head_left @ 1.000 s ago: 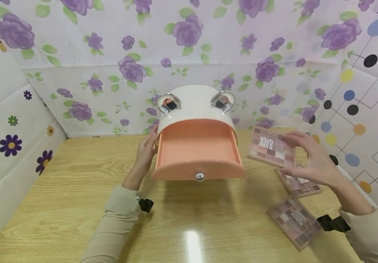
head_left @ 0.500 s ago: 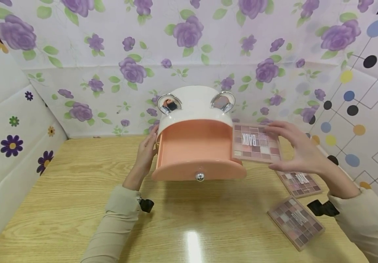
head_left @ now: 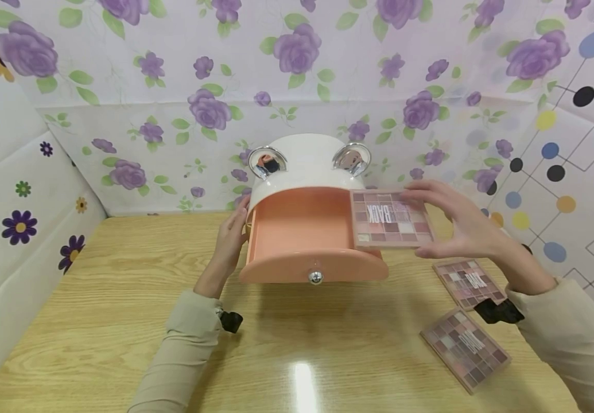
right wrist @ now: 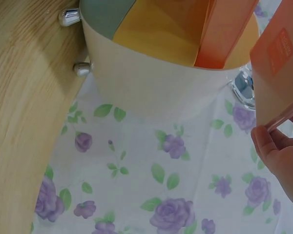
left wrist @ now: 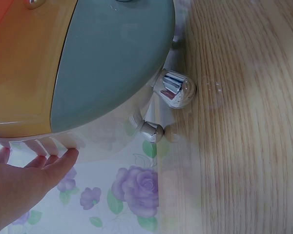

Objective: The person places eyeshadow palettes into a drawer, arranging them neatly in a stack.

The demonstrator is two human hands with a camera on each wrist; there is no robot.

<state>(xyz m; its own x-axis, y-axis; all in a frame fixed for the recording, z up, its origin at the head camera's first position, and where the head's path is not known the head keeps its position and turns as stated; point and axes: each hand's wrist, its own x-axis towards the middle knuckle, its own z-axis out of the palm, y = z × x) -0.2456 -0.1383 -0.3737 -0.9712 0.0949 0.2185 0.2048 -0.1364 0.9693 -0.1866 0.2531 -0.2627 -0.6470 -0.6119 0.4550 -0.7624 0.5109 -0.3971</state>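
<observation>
A white drawer organizer (head_left: 307,163) with two shiny silver ears stands at the back of the table. Its peach top drawer (head_left: 276,267) is pulled out, and the visible inside is bare. My right hand (head_left: 457,223) pinches an eyeshadow palette (head_left: 392,221) by its right end, thumb below and fingers above. The palette's left part overlaps the drawer's right side in the head view. In the right wrist view its plain back (right wrist: 278,63) shows beside the organizer. My left hand (head_left: 228,241) rests with extended fingers against the organizer's left side.
Two more eyeshadow palettes, a farther one (head_left: 467,281) and a nearer one (head_left: 464,350), lie on the wooden table (head_left: 121,321) at the right. Yellow and grey-green drawer fronts (left wrist: 112,63) sit below the peach one. Patterned cloth (head_left: 162,155) hangs behind and at both sides.
My right hand has carried the palette leftward from above the table to the open drawer's right side, turning it more level. My left hand and the organizer have stayed in place.
</observation>
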